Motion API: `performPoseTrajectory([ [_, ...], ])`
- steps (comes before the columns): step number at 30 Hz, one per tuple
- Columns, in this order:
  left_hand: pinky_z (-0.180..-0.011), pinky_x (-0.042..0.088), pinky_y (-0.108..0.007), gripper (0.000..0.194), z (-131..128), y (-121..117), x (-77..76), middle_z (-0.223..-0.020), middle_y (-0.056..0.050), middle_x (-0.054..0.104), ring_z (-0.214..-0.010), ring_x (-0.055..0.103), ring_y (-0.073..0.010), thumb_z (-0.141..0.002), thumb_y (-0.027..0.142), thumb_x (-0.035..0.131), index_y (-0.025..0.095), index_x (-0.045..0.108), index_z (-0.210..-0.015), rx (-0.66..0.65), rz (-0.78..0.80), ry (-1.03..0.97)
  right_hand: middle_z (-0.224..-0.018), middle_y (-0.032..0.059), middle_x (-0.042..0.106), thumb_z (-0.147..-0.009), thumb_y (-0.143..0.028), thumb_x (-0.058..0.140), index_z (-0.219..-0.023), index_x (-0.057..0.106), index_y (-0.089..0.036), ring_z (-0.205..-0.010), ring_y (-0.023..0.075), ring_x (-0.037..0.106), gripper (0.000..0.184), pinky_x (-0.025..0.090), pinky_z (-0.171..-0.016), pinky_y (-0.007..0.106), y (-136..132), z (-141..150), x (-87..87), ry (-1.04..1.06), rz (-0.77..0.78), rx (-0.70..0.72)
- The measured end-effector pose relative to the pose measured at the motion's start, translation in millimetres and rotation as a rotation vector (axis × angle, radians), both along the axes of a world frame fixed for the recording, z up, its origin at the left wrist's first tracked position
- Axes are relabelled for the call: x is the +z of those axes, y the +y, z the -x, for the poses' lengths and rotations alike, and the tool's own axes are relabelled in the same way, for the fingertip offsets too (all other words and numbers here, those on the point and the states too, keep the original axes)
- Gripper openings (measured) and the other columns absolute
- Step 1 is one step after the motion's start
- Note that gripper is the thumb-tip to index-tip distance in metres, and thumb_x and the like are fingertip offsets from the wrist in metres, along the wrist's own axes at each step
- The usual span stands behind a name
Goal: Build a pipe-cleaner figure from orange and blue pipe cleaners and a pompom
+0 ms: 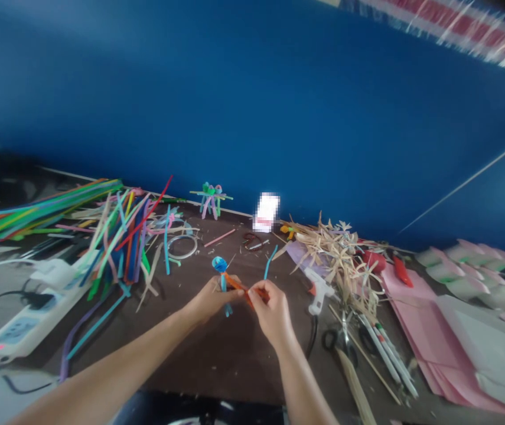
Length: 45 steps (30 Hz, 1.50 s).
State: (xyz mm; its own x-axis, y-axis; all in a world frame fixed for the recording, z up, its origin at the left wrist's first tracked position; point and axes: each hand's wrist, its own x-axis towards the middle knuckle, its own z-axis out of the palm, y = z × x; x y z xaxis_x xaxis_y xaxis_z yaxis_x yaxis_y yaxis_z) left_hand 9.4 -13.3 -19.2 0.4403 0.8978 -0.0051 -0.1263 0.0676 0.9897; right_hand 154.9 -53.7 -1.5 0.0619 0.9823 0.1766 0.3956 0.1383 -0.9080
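A blue piece [219, 264] with a rounded top is held in the left grip [210, 300], above the dark counter [181, 354], near the middle of the view. The round top is seen just above the fingers, and the lower ends are seen hanging below the same grip. An orange strip [235, 284] is stretched from just under the round top toward the right side, across the small space between the two hands. It is pinched between the thumb and the forefinger of the right grip [273, 307], which is closed around it. Whether the orange strip is pressed by the left fingers also, it cannot be told, because these fingers are partly hidden. The two grips are placed close together, with the blue piece nearer to the left one. A short light-blue strip [270, 261] is laid just beyond the right grip, apart from it. To the right of this grip, a white glue gun [321, 292] is seen, with scissors [345, 336] lying nearer to the person. On the left side, many coloured strips [134, 242] are heaped on the counter, and a white power strip [26, 327] is placed beside them, with plugs inserted.
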Motion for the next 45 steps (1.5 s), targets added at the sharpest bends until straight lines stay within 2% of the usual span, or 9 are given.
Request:
performPoseTrajectory([
  [3,-0.069,0.043,-0.026,0.019,-3,-1,-0.5,-0.068,-0.003,0.063,-0.071,0.057,-0.0164,-0.063,0.029,0.066,0.013,0.066,-0.074,0.085,0.078,0.033,-0.054,-0.0026,0.051,-0.072,-0.025,0.051,-0.065,0.052,-0.016,-0.05,0.0106,0.047,0.012,0.037,-0.048,0.02,1,3,-9.8,0.175,0.097,-0.016],
  [6,-0.062,0.044,-0.024,0.026,-9,-2,0.0,-0.066,-0.002,0.062,-0.064,0.057,-0.0139,-0.059,0.03,0.07,0.013,0.065,-0.078,0.165,0.192,0.018,-0.054,-0.0033,0.049,-0.07,-0.025,0.052,-0.064,0.051,-0.016,-0.05,0.0097,0.045,0.011,0.036,-0.048,0.019,0,6,-16.1,0.16,0.069,-0.06],
  [13,-0.046,0.037,-0.02,0.026,-10,-1,1.9,-0.048,0.002,0.053,-0.045,0.047,-0.0084,-0.062,0.036,0.066,0.011,0.06,-0.06,0.221,0.202,0.048,-0.053,-0.0028,0.051,-0.07,-0.026,0.053,-0.063,0.051,-0.017,-0.049,0.01,0.046,0.012,0.036,-0.047,0.019,-2,7,-15.7,0.132,0.051,-0.051],
  [20,-0.052,0.042,-0.021,0.024,-1,0,4.8,-0.055,-0.001,0.06,-0.05,0.051,-0.0087,-0.058,0.032,0.071,0.011,0.065,-0.07,0.065,0.317,-0.076,-0.048,-0.0032,0.052,-0.066,-0.03,0.06,-0.063,0.052,-0.015,-0.042,0.0085,0.045,0.017,0.035,-0.04,0.019,3,2,-12.6,0.573,0.267,0.032],
  [25,-0.047,0.041,-0.018,0.023,-8,-4,1.6,-0.056,-0.001,0.06,-0.046,0.048,-0.0061,-0.054,0.027,0.074,0.011,0.066,-0.068,0.151,0.42,-0.246,-0.047,-0.0048,0.05,-0.059,-0.037,0.067,-0.064,0.051,-0.016,-0.038,0.0071,0.042,0.027,0.035,-0.037,0.019,2,6,-14.6,0.903,0.449,0.065],
  [32,-0.046,0.041,-0.018,0.03,-20,-10,-9.3,-0.049,0.004,0.053,-0.045,0.05,-0.0068,-0.055,0.028,0.075,0.013,0.066,-0.08,0.302,0.5,-0.444,-0.036,-0.009,0.038,-0.058,-0.04,0.066,-0.061,0.049,-0.019,-0.031,0.0062,0.032,0.027,0.027,-0.033,0.018,-3,27,-35.0,1.055,0.486,-0.059],
  [36,-0.048,0.04,-0.019,0.036,-25,-12,-12.9,-0.051,0.004,0.055,-0.047,0.049,-0.0064,-0.051,0.03,0.076,0.012,0.067,-0.081,0.409,0.457,-0.406,-0.033,-0.0121,0.025,-0.06,-0.038,0.066,-0.058,0.049,-0.019,-0.03,0.0036,0.017,0.026,0.017,-0.031,0.017,-7,36,-37.2,1.11,0.552,-0.095],
  [41,-0.052,0.04,-0.021,0.037,-27,-16,-15.9,-0.055,0.002,0.059,-0.052,0.052,-0.0099,-0.06,0.035,0.069,0.013,0.067,-0.089,0.499,0.208,-0.162,-0.037,-0.0124,0.02,-0.066,-0.041,0.06,-0.062,0.049,-0.019,-0.034,0.0043,0.012,0.025,0.014,-0.033,0.016,-15,44,-34.8,1.079,0.558,-0.146],
  [45,-0.062,0.044,-0.024,0.03,-21,-16,-14.3,-0.079,-0.004,0.068,-0.069,0.059,-0.0167,-0.066,0.034,0.063,0.015,0.068,-0.089,0.495,-0.03,0.09,-0.044,-0.0103,0.022,-0.072,-0.039,0.053,-0.068,0.049,-0.019,-0.036,0.0059,0.017,0.02,0.019,-0.035,0.018,-21,44,-31.0,0.819,0.448,-0.094],
])
